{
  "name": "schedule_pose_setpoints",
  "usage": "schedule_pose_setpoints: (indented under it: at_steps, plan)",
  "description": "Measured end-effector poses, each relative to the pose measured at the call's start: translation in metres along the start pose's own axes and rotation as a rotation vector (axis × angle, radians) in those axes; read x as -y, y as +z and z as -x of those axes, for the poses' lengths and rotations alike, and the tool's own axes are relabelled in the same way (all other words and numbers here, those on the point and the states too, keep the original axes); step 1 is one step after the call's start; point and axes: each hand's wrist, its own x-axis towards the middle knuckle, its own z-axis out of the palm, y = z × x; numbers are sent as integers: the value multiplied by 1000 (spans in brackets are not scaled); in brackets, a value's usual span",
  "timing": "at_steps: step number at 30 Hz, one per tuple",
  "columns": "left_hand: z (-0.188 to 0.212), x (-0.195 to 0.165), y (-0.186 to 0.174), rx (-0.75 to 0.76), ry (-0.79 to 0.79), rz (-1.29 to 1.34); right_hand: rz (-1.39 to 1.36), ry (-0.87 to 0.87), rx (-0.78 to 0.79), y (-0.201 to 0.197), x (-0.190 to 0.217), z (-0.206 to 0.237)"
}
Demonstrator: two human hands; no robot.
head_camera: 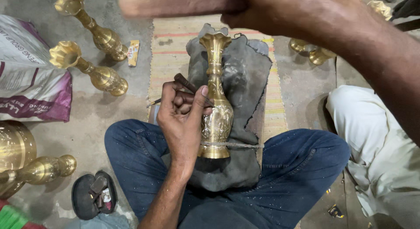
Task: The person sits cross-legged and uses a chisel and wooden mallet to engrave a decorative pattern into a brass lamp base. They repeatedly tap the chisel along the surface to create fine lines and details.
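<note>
brass vase (215, 102) lies on its side on a dark grey pad (247, 80) between the knees, cord (236, 145) across its base. left hand (181, 115) pinches a chisel (189, 85), tip on the vase's engraved belly. right hand (280, 12) is closed around a wooden mallet (175, 3), raised and blurred. judgement: keep the chisel angle steady, strike light and square, let the cord and pad stop any roll.

Soft even light, brass glints, raised right hand (280, 12) motion-blurred.
</note>
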Motion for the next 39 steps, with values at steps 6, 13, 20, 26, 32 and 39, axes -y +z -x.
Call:
schedule_pose_setpoints:
  at_steps: [6,13,20,26,32,39]
  plan:
    - [-3,0,-1,27,22,59,61,-151,-92,-20,27,-12]
    - [-10,1,-5,62,-73,20,103,-210,-178,-10,12,-10]
    - [-14,4,-7,80,-78,18,409,-312,-179,-4,1,-6]
    - [-13,3,-7,93,-79,-15,401,-217,-76,1,-6,1]
    - [-16,-3,-6,112,-78,-93,191,-166,-100,0,-4,2]
    - [-14,-11,-4,113,-58,-164,-63,-16,-66,10,-6,8]
